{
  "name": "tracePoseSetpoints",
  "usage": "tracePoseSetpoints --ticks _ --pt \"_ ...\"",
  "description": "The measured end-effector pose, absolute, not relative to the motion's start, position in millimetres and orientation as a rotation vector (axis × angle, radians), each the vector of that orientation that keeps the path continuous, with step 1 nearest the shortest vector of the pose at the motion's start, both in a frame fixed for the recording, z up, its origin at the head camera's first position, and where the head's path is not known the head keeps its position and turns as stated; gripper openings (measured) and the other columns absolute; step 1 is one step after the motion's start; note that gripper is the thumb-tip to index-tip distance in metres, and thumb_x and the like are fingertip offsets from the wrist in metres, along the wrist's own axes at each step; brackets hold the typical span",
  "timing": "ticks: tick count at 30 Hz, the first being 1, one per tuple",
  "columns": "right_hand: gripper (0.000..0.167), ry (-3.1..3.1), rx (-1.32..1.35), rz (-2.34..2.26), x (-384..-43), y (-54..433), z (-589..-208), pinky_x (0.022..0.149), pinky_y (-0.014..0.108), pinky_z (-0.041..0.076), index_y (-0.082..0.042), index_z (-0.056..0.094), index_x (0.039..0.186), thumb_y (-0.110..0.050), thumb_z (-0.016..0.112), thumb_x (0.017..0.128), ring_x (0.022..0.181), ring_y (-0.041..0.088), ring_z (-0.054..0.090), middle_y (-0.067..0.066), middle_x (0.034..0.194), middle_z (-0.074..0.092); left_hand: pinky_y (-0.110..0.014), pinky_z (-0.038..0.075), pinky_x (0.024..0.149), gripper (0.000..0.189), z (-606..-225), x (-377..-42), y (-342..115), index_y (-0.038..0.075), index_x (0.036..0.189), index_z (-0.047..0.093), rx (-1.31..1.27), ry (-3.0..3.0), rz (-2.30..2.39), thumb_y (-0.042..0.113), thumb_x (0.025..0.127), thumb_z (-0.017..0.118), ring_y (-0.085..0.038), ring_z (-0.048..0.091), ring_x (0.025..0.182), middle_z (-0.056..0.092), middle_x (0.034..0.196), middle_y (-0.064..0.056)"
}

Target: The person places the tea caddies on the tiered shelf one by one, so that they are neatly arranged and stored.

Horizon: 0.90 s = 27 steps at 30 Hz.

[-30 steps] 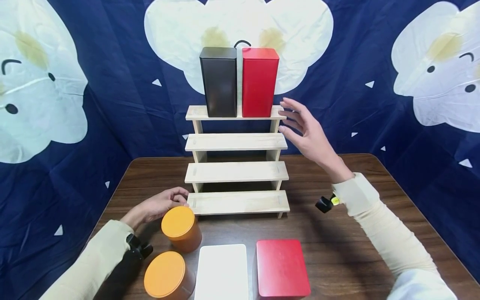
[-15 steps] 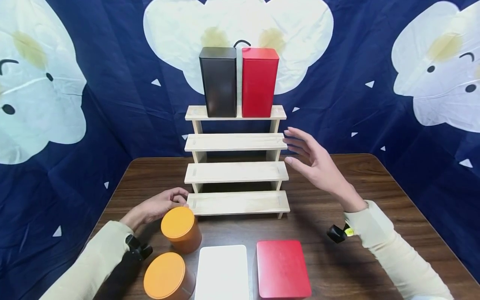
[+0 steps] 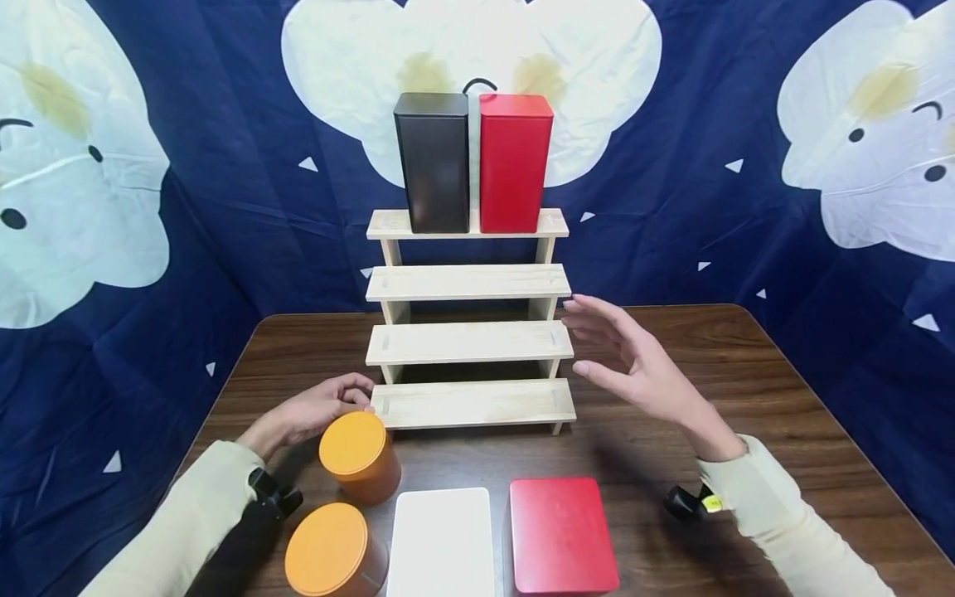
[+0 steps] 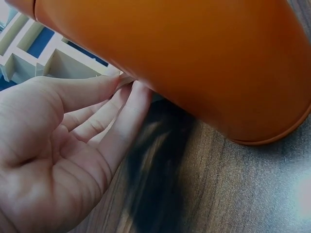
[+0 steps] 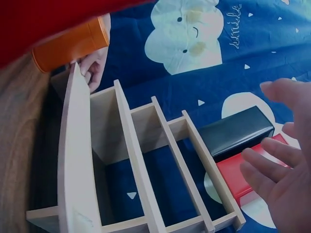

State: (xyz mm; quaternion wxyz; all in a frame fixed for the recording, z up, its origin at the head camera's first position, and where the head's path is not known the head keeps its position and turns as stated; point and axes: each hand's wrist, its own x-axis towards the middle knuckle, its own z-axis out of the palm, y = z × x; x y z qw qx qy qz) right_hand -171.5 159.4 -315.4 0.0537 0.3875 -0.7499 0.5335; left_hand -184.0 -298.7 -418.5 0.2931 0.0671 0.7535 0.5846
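A stepped wooden display shelf (image 3: 470, 342) stands mid-table. My left hand (image 3: 322, 408) pinches the left end of its lowest step between thumb and fingers; in the left wrist view an orange canister (image 4: 189, 53) partly covers that grip. To the right of the shelf, my right hand (image 3: 634, 356) hangs in the air with fingers spread and nothing in it. On the top step a black tin (image 3: 434, 166) and a tall red tin (image 3: 515, 166) stand side by side.
In front of the shelf are a second orange canister (image 3: 328, 549), a white box (image 3: 442, 543) and a red square box (image 3: 563, 535). Blue cloth (image 3: 246, 149) with cloud prints hangs behind and at both sides of the wooden table (image 3: 642, 514).
My right hand has come down from beside the top step to about the level of the third step, fingers still apart. The left hand has stayed at the lowest step.
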Motion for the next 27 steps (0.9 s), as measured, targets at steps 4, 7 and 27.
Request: tracePoseSetpoints --ticks 4,7,27 --pt "0.076 -2.318 1.214 1.604 -162.4 162.2 -320.3 0.105 0.031 0.041 -0.010 0.033 0.146 0.011 0.066 0.081 0.126 0.028 0.051 0.007 0.143 0.045 -0.028 0.056 0.070 0.049 -419.4 -183.9 -298.7 -0.010 0.132 0.029 0.182 2.006 1.564 0.005 0.093 0.055 -0.016 0.063 0.080 0.065 0.090 -0.005" --pt "0.076 -2.348 1.235 1.581 -155.0 165.0 -325.1 0.105 0.030 0.042 -0.009 0.034 0.146 0.010 0.068 0.080 0.126 0.024 0.051 0.010 0.144 0.045 -0.028 0.056 0.070 0.049 -419.9 -183.9 -298.9 -0.010 0.132 0.028 0.184 1.998 1.566 0.004 0.093 0.055 -0.016 0.063 0.080 0.065 0.091 -0.005" --pt "0.079 -2.378 1.495 1.473 -111.4 180.0 -345.9 0.104 0.022 0.040 0.000 0.034 0.144 -0.003 0.076 0.077 0.124 0.022 0.053 0.010 0.142 0.047 -0.029 0.056 0.072 0.052 -419.2 -185.6 -299.5 -0.010 0.134 0.028 0.189 2.001 1.559 0.005 0.093 0.056 -0.018 0.063 0.082 0.063 0.093 -0.007"
